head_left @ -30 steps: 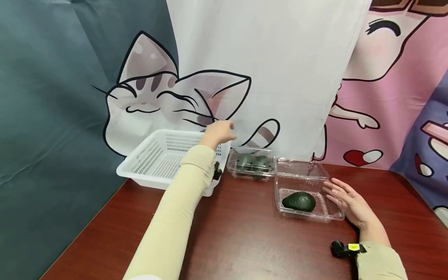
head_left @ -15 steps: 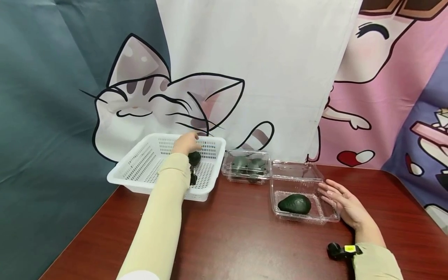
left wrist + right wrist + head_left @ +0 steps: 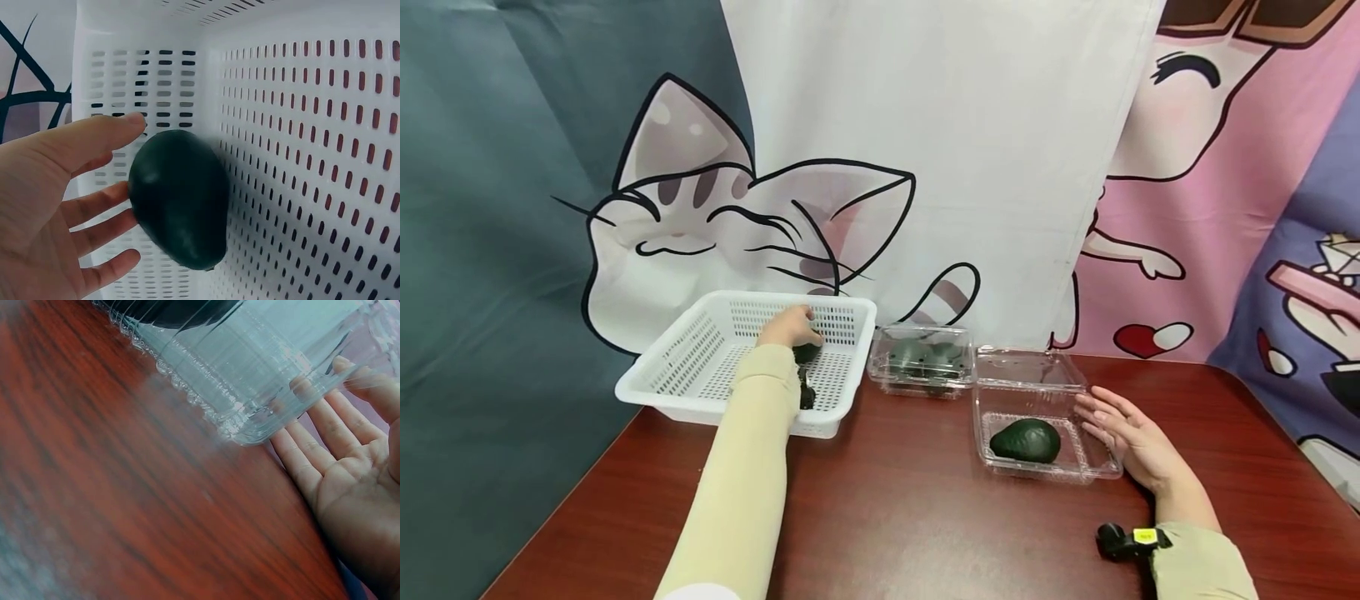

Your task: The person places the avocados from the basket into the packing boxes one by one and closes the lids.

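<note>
A dark green avocado [image 3: 179, 199] lies in the white plastic basket [image 3: 655, 398], close to a slotted wall. My left hand [image 3: 790, 327] reaches in over it, mostly hiding it in the head view. In the left wrist view the thumb and fingers are spread at its side, the fingertips at or touching its skin. My right hand [image 3: 1133, 440] rests with extended fingers against the right side of an open clear clamshell box [image 3: 1084, 472]. Its fingertips touch the clear wall in the right wrist view. Inside that box lies another avocado [image 3: 1026, 441].
A closed clear clamshell box [image 3: 955, 333] with avocados inside stands between the basket and the open box. The open box's lid [image 3: 1028, 367] is folded back. All stand on a reddish-brown table [image 3: 887, 517] before a printed cloth backdrop [image 3: 985, 125].
My left hand has moved left and down from the basket's right rim into the basket, by the avocado. My right hand has stayed at the open box. The head view has shifted slightly.
</note>
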`<state>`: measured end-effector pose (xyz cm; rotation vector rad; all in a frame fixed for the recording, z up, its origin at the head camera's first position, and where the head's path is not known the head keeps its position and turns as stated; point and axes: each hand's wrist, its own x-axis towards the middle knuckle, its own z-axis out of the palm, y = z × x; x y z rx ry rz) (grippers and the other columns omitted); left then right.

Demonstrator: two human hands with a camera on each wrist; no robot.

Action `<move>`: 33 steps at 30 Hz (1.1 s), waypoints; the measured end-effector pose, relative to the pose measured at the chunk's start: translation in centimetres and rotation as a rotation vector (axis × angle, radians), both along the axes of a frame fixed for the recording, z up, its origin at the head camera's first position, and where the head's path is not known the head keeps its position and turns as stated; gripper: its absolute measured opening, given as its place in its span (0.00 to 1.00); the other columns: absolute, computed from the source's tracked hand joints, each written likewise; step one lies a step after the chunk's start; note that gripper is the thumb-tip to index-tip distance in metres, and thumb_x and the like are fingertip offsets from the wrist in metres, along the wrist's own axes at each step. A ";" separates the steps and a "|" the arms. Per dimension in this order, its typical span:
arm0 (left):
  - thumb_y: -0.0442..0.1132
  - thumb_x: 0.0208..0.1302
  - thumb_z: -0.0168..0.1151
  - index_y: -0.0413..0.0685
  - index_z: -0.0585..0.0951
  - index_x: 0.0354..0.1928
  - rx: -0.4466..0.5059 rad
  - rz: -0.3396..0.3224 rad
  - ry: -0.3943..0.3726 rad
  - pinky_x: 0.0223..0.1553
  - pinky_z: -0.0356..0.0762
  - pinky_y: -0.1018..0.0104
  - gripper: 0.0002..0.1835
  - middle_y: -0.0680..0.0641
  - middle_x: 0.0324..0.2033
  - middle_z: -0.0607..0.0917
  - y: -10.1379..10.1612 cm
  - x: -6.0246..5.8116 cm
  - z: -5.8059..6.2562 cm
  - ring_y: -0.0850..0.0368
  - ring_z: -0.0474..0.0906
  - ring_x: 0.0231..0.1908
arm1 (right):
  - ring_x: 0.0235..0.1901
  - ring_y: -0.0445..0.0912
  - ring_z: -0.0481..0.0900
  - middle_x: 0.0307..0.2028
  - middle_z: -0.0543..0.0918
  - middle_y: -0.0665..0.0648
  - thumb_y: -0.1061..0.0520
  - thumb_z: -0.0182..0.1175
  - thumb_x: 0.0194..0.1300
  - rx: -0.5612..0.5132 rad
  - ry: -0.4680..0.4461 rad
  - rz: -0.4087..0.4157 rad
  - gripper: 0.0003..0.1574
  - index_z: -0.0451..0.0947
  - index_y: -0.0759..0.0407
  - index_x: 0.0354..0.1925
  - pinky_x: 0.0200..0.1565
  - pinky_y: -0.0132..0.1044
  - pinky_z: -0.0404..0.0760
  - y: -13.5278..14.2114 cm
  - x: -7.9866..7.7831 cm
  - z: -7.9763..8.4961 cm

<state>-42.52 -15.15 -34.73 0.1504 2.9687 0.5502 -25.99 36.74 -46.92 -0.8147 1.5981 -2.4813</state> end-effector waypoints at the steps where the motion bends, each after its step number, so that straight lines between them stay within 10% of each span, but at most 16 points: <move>1: 0.43 0.52 0.68 0.40 0.68 0.61 -0.003 -0.002 0.003 0.55 0.64 0.49 0.34 0.39 0.54 0.74 0.0 0.1 -0.1 0.42 0.69 0.54 | 0.58 0.47 0.70 0.59 0.72 0.58 0.74 0.30 0.69 0.002 -0.003 -0.004 0.28 0.47 0.71 0.67 0.55 0.36 0.69 0.0 0.0 0.0; 11: 0.42 0.47 0.72 0.43 0.60 0.67 -0.006 0.071 -0.104 0.59 0.57 0.42 0.45 0.32 0.62 0.62 -0.1 0.8 -0.3 0.35 0.57 0.61 | 0.59 0.48 0.69 0.59 0.71 0.59 0.75 0.29 0.69 -0.011 0.003 0.013 0.29 0.45 0.71 0.67 0.56 0.36 0.69 0.0 0.2 -0.2; 33: 0.30 0.48 0.69 0.45 0.65 0.64 0.007 0.045 -0.193 0.52 0.67 0.47 0.39 0.37 0.58 0.69 0.2 0.6 -0.7 0.41 0.67 0.54 | 0.58 0.47 0.70 0.58 0.73 0.58 0.74 0.31 0.70 0.012 -0.005 -0.011 0.28 0.47 0.70 0.67 0.56 0.36 0.69 0.0 -0.1 -0.1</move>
